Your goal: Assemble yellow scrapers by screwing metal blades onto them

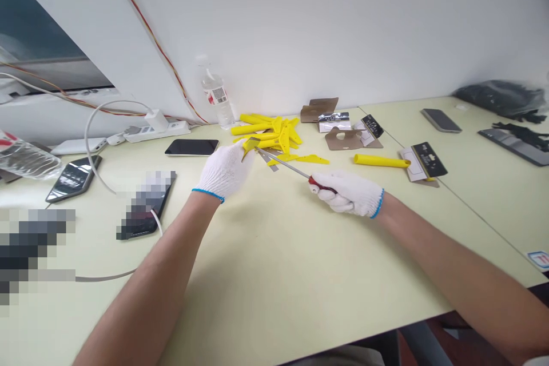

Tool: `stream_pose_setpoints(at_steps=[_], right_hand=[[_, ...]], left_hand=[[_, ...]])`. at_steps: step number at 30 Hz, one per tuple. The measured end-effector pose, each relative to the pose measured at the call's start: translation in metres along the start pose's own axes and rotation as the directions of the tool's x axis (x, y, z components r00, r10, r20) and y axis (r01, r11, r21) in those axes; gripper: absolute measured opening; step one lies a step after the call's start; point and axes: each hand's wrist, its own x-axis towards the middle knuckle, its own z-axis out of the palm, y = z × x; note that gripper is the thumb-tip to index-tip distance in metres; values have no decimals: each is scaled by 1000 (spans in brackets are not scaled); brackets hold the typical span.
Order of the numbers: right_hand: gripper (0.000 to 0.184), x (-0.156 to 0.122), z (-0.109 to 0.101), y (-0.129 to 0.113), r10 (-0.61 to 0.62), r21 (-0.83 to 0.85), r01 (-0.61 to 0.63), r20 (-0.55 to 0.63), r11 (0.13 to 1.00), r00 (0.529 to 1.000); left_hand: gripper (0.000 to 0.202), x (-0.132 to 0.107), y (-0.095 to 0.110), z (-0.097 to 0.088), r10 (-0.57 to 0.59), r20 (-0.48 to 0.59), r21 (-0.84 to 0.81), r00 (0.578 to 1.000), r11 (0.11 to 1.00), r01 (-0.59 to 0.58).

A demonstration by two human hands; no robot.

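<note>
My left hand, in a white knit glove with a blue cuff, is closed on a small yellow plastic scraper part. In my right hand, gloved the same way, is a screwdriver with a red and black handle. Its long metal shaft points left, and the tip is at or very near the part in my left hand; contact cannot be made out. Just behind lies a pile of yellow scraper handles and heads. Flat yellow pieces lie beside the pile.
A lone yellow handle touches a carded package on the right. Brown card packaging lies by the wall. A water bottle stands behind the pile. Phones, a power strip and a white cable occupy the left.
</note>
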Motion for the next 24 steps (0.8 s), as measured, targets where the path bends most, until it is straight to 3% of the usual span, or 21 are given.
stream_pose_setpoints(at_steps=[3,5,7,8,10,12,13,17,21,24], right_hand=[[47,2,-1,-1,-21,11,21,24,1000,999],[49,-1,0,-5,-74,-116,69,-45,991,996],[49,-6,1,-7,-182,-348,131,-117,928,976],[48,-9,1,-8,-260,-494,162,-135,854,956],[44,-13,0,-8,-420,-754,198,-111,626,901],[38,-14,-3,-6,-511,-883,201,-51,425,858],[34,-12,-4,-4,-526,-909,202,-23,366,850],[26,-4,-11,2,-546,-954,192,38,228,837],[19,-3,-20,2,-556,-988,97,15,118,831],[15,-10,-28,-7,-572,-995,20,-43,102,819]], left_hand=[[28,6,-3,-5,76,-75,249,994,967,-55],[32,10,-5,-7,129,-86,397,988,914,-85],[33,11,-8,-8,143,-75,424,987,900,-98],[32,12,-9,-9,134,-71,409,988,908,-94],[30,12,-11,-10,97,-75,356,992,932,-64],[30,12,-12,-11,52,-89,277,995,960,-25],[32,13,-13,-12,36,-97,228,995,974,-13],[32,13,-9,-14,-7,-116,-9,993,1000,6],[28,10,-1,-16,-110,-20,-108,994,988,107],[25,5,1,-17,-147,69,-136,987,978,155]])
